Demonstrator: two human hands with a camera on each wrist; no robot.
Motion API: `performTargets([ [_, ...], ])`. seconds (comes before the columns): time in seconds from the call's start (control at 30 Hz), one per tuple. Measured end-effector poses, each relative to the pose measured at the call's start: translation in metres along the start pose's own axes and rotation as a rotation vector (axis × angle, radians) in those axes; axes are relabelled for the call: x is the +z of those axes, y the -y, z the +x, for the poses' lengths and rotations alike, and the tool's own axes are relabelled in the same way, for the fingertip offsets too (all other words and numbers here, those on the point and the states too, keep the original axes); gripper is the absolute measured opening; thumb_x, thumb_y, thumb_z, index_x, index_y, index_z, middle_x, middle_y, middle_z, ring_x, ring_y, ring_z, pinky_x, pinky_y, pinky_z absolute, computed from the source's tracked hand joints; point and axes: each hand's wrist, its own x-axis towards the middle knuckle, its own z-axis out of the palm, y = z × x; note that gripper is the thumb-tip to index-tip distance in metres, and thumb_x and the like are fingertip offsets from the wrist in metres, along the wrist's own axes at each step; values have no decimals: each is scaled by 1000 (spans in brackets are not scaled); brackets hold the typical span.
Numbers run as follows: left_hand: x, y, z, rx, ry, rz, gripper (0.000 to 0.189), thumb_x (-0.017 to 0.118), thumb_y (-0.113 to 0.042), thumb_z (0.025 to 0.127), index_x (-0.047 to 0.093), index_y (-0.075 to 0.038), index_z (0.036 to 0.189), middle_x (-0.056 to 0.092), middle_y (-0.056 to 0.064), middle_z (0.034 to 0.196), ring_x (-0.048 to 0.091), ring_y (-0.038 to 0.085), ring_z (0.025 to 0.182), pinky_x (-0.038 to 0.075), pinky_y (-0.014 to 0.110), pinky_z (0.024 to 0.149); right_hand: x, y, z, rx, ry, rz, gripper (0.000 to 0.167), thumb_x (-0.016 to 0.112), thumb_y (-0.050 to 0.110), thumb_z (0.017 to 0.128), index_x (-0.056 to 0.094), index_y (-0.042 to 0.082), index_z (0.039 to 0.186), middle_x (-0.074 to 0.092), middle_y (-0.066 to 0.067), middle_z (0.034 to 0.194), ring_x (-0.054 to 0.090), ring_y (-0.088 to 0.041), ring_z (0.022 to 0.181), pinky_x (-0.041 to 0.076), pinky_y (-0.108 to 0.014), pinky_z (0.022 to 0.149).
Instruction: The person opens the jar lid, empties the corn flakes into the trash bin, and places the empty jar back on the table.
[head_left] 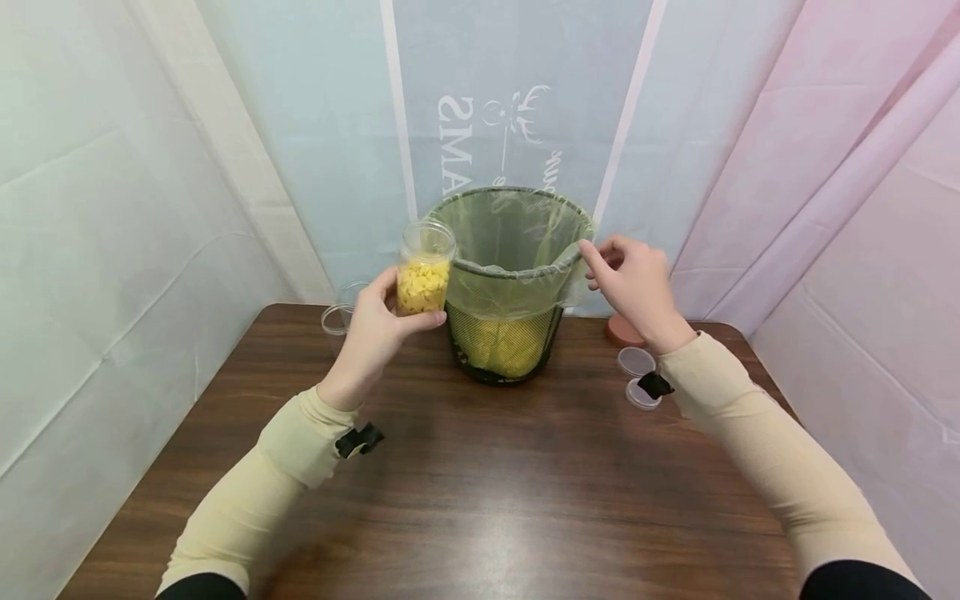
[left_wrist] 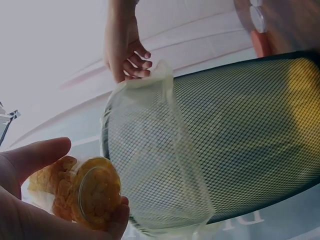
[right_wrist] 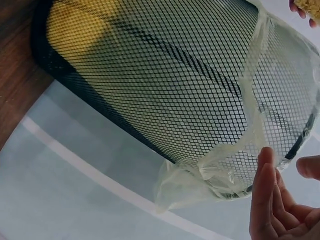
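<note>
A clear plastic jar (head_left: pixel 424 279), uncapped and partly filled with small yellow pieces, is gripped by my left hand (head_left: pixel 372 332) just left of the bin's rim. The jar stands nearly upright in the head view; its base (left_wrist: pixel 97 195) faces the left wrist camera. A black mesh wastebasket (head_left: pixel 468 333) stands at the table's back, with a thin yellowish bin liner (head_left: pixel 510 296) folded over its rim. Yellow shows through the mesh low down. At the right side of the rim is my right hand (head_left: pixel 637 279), thumb and fingers apart (right_wrist: pixel 285 210), fingertips close by the liner.
Behind my left hand, clear open jars (head_left: pixel 337 320) stand at the table's back left. On the right lie two clear round lids (head_left: pixel 637 361) and a reddish round piece (head_left: pixel 618 332). The brown wooden table (head_left: pixel 487 467) is enclosed by hanging cloth (head_left: pixel 315 100).
</note>
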Motion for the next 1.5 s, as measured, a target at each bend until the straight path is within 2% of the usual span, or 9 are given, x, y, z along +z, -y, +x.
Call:
performTargets([
  [0.17,-1,-7,8,6,-2,8,57,77,-1,71,54,-8,122,60,7,115,57,17,103,48,30,87,2,3,11,61,22,25,47,54,54,89,69,10,80,71,-8,68,62,-4,49,46,-18,51],
  [0.37,-3,-14,16,19,-7,24,55,77,-1,71,54,-7,121,59,6,112,56,17,101,48,29,86,1,7,20,149,98,80,51,57,56,86,70,7,78,69,-6,60,63,-8,46,52,-23,49],
  [0.6,-3,-21,24,25,1,71,54,77,0,71,56,-7,120,61,6,111,56,17,100,48,29,84,4,7,25,218,140,104,38,58,40,88,71,6,77,68,-4,57,65,-12,47,55,-30,51],
  [0.83,-6,-27,37,51,17,121,52,77,0,70,57,-6,118,61,7,104,57,18,93,49,30,79,9,7,25,239,143,131,35,55,32,87,72,5,73,67,-3,54,66,-15,48,55,-28,50],
  [1.1,-11,-36,53,60,22,267,67,80,-7,69,44,-9,126,57,13,117,56,22,100,50,34,80,11,10,25,248,155,157,36,52,29,88,67,2,69,67,-2,55,66,-13,48,55,-28,52],
  [1.27,-12,-41,61,33,20,291,69,81,-11,69,39,-8,123,55,13,116,56,23,101,51,35,81,13,10,25,259,158,189,35,50,27,91,63,2,70,68,-2,56,66,-12,49,56,-28,53],
  [1.5,-13,-45,72,38,19,338,63,81,-11,69,42,-8,118,55,13,115,55,22,101,50,35,81,15,12,24,277,158,212,34,49,26,90,61,1,71,68,-2,57,66,-14,49,56,-29,53],
])
